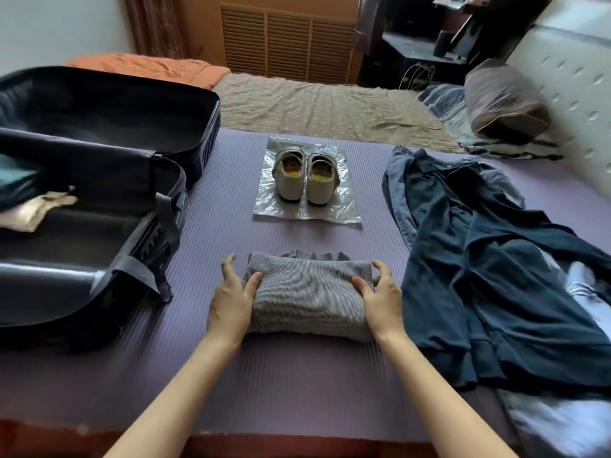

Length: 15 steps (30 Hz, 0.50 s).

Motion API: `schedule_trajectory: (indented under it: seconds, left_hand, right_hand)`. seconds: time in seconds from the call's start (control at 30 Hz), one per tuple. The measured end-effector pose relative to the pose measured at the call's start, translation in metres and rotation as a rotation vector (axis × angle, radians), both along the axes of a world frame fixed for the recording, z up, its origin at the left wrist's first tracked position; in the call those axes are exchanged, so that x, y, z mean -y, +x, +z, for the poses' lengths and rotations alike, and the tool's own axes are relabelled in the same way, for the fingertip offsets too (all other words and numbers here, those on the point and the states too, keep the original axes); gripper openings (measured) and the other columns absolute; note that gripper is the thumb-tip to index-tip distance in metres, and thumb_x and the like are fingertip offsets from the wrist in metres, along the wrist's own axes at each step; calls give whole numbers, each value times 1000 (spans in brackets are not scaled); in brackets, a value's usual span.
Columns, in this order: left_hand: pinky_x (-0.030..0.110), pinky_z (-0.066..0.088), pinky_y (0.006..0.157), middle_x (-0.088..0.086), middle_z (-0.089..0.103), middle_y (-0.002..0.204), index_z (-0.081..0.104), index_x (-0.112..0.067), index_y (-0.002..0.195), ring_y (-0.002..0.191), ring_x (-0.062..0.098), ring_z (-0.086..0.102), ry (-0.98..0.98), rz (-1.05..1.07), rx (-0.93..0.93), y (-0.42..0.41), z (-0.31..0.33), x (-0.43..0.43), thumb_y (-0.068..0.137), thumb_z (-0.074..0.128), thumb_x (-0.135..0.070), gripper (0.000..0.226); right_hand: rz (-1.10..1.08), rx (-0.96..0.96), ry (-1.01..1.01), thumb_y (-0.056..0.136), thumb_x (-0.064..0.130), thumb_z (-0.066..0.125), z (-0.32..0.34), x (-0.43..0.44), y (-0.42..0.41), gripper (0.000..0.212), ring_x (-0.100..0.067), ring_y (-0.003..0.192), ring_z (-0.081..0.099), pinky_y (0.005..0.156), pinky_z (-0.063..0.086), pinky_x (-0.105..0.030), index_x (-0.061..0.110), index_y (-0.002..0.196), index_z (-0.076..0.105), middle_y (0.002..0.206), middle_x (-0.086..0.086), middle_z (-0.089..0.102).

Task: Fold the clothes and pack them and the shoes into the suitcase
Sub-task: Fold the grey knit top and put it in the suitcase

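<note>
The step in hand was judged to be the lifting of a folded garment into the case. On the ribbed purple mat (pixel 297 375) spread over the bed, the open dark hard-shell suitcase (pixel 198 104) was set at the left, with pale and teal clothes (pixel 33 206) already laid in its near half. A free space beside them would best be aimed for. A heap of unfolded dark blue clothes (pixel 496 259) was left at the right, well apart from the lift.

The folded grey ribbed knit bundle (pixel 304 299) would be best raised level, both ends supported from beneath, so that the folds were not shaken loose, and carried low over the case's rim and strap. The pair of cream strapped shoes (pixel 304 180), stood on a clear plastic sheet (pixel 344 209), was beyond the bundle and out of the path.

The bundle lay directly between the grips. The left grip (pixel 231 305) was set at its left end, thumb laid on top, fingers nearly straight beside it. The right grip (pixel 380 302) was set at the right end, thumb on top, fingers curled about the far corner.
</note>
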<state>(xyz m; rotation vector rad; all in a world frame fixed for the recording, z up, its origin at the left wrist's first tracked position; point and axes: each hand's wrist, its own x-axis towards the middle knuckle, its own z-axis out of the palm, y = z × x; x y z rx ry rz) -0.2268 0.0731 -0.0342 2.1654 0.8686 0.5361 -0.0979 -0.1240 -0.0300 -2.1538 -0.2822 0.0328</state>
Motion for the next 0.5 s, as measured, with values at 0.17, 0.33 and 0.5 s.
schedule_trajectory:
  seconds: [0.17, 0.33, 0.5]
  left_hand:
    - [42, 41, 78, 26, 58, 118, 26, -6, 138, 106, 40, 56, 13, 45, -120, 11, 5, 0, 97, 47, -30, 52]
    - [41, 42, 68, 19, 61, 108, 18, -11, 145, 87, 37, 61, 174, 61, -10, 26, 19, 1, 96, 50, -27, 61]
    - [43, 45, 81, 21, 51, 130, 17, -6, 144, 106, 37, 58, 125, 70, -234, 37, 7, -6, 97, 44, -36, 62]
  right_hand:
    - [-2, 6, 12, 88, 22, 66, 2, -1, 6, 42, -25, 87, 61, 81, 48, -36, 8, 126, 53, 88, -7, 63]
    - [-32, 185, 88, 91, 24, 62, 15, -10, 16, 42, -19, 76, 56, 74, 48, -37, 11, 129, 49, 82, 0, 55]
    - [-14, 94, -64, 92, 27, 61, 1, -15, 22, 48, -19, 71, 53, 65, 42, -33, 14, 135, 44, 69, 8, 46]
